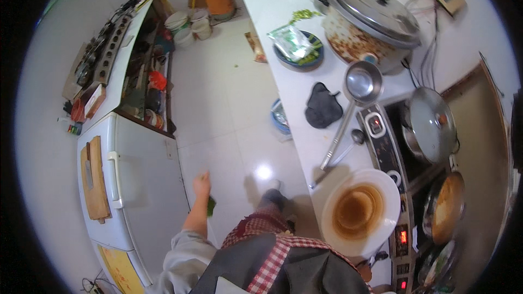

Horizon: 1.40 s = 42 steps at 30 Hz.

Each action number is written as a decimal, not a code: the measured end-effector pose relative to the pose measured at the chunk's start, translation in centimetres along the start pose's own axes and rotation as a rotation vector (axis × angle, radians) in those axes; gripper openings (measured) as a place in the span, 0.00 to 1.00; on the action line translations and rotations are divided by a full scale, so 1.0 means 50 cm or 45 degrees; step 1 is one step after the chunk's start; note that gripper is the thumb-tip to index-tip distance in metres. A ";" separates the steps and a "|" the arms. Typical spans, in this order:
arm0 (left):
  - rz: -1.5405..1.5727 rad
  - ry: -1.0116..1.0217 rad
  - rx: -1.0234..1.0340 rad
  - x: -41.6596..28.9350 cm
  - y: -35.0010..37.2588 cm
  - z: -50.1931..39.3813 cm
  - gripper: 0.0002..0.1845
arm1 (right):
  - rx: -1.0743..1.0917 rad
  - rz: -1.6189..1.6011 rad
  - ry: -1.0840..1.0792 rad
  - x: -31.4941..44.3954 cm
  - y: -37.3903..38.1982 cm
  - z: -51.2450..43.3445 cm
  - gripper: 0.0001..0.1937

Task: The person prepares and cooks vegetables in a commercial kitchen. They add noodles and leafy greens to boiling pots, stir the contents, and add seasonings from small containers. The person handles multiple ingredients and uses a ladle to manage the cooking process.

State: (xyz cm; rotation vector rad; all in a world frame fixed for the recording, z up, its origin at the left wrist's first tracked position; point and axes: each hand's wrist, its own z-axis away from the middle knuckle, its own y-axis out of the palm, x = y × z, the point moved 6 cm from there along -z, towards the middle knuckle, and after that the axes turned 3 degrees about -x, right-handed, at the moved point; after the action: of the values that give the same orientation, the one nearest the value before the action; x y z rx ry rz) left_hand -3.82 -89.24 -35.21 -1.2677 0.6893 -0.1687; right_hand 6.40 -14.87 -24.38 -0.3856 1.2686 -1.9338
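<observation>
My left hand (202, 185) hangs over the tiled floor with its fingers curled, and I see nothing in it. A dark green object (211, 206) shows behind that forearm; what it is, I cannot tell. At the bottom edge, a small patch of what looks like my right hand (364, 272) shows beside a white bowl (390, 212) of brown liquid; its grip is hidden. The bowl sits at the counter's edge. Beyond it lie a long-handled metal ladle (338, 136), a smaller dark spoon (357, 136) and a black cloth or mitt (324, 106).
Along the right run induction cookers (386, 147) with a lidded pan (432, 124) and a pan of yellowish food (447, 208). A large lidded pot (363, 45) and a blue bowl (282, 58) stand farther up the counter. A white freezer (151, 188) and an orange gas cylinder (219, 2) are across the floor.
</observation>
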 end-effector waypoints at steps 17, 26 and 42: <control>0.129 -0.521 -0.311 0.323 -0.182 -0.560 0.20 | 0.629 0.572 -0.972 1.281 0.144 0.077 0.15; 0.119 -0.426 -0.117 0.131 -0.198 -0.957 0.17 | 0.335 0.112 -1.339 2.305 0.129 -0.048 0.16; -0.701 -0.545 0.444 0.076 0.046 -1.440 0.20 | 0.489 -0.052 -0.888 3.362 0.745 -0.470 0.33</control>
State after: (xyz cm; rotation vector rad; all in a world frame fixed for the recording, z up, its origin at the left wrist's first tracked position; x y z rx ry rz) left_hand -41.75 -149.20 -48.11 -1.0795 -0.0703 -0.4332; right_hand -101.51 -131.89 -94.07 -0.7967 0.4343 -1.7832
